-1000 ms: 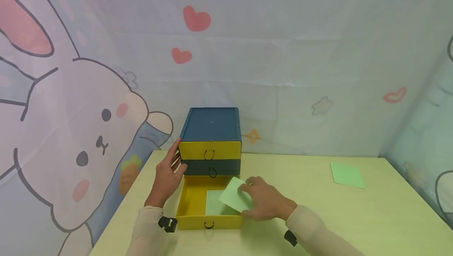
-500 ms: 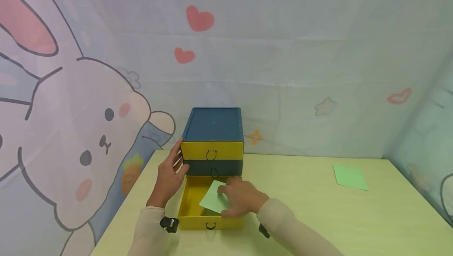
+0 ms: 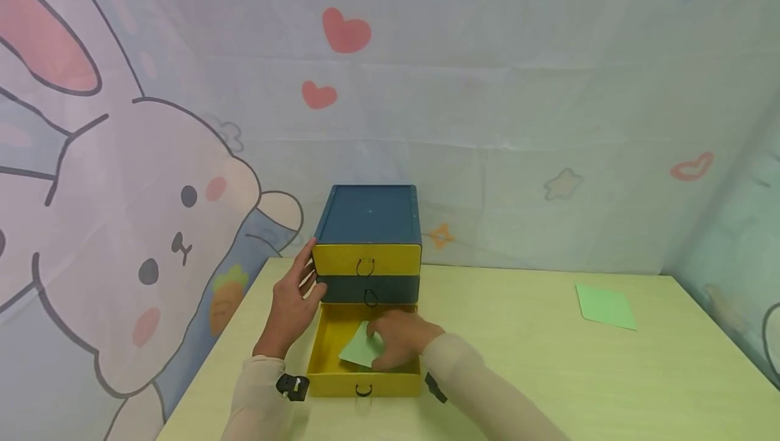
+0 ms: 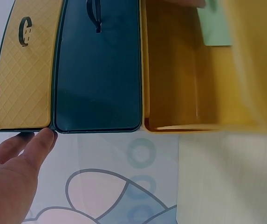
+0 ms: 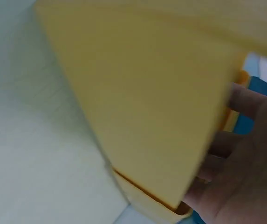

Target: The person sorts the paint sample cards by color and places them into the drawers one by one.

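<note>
A small cabinet with a dark blue top (image 3: 368, 214) stands on the table, its yellow bottom drawer (image 3: 364, 385) pulled out. My right hand (image 3: 399, 339) reaches down into that drawer and pinches a light green sheet of paper (image 3: 359, 349), tilted inside the drawer. In the right wrist view the drawer's side wall (image 5: 142, 102) hides the fingertips and the paper. My left hand (image 3: 292, 305) rests against the cabinet's left side, fingers spread along the upper drawers. Part of a green sheet (image 4: 215, 28) shows in the drawer in the left wrist view.
Another light green sheet (image 3: 606, 306) lies toward the right rear of the pale table (image 3: 518, 332). Above the pulled-out drawer are a dark drawer (image 3: 341, 289) and a yellow one (image 3: 335, 259), both pushed in, with loop handles. A printed cloth (image 3: 457, 109) hangs behind.
My right hand has moved left and down into the drawer with the green paper, over the sheet seen lying there earlier. My left hand stays against the cabinet.
</note>
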Motion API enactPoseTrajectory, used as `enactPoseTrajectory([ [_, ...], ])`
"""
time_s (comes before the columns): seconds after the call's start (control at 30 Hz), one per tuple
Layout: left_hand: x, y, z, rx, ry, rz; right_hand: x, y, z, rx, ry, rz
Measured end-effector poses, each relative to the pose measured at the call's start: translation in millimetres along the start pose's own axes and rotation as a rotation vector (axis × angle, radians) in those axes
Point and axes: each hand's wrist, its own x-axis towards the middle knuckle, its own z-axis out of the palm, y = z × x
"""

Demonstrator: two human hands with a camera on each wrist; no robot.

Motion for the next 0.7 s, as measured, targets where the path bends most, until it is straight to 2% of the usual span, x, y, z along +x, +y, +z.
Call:
enactPoseTrajectory([
  [0.17, 1.0, -0.9, -0.1, -0.003, -0.005, -0.006, 6, 4, 10, -0.032, -0.014, 0.0],
  [0.5, 2.5, 0.3, 0.0, 0.0, -0.005, 0.001, 4, 5, 19, -0.262, 0.05, -0.047],
  [0.7, 0.3, -1.2, -1.0, 0.006, -0.011, -0.015, 4, 4, 21, -0.279, 0.039, -0.045],
])
